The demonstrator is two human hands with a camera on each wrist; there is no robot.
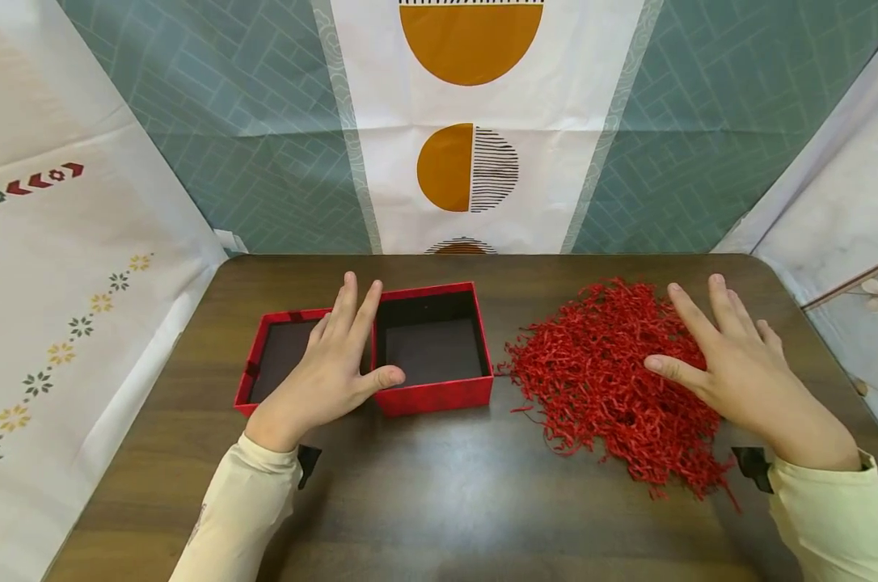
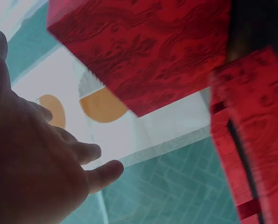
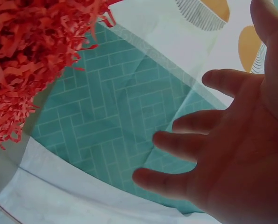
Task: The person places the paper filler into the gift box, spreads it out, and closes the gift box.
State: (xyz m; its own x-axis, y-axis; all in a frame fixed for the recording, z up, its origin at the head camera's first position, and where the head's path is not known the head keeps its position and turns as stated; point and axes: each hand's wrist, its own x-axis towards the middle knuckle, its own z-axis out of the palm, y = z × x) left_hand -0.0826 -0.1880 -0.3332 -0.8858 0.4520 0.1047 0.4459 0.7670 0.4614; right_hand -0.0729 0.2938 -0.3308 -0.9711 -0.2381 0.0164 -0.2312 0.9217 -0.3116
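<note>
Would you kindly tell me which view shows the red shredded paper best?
The head view: it shows most of the red shredded paper on the table, with only part behind the right hand. The right wrist view shows just a portion, close up and cut off by the frame; the left wrist view shows none.

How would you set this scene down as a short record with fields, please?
red box: uncovered, dark inside, no shreds visible in it
shallow red tray: left of the red box, dark inside facing up
red shreds: loose heap, right of the red box
left hand: fingers extended, holding nothing
right hand: fingers extended, holding nothing, nearest the red shreds
table: brown, wood-grained
</note>
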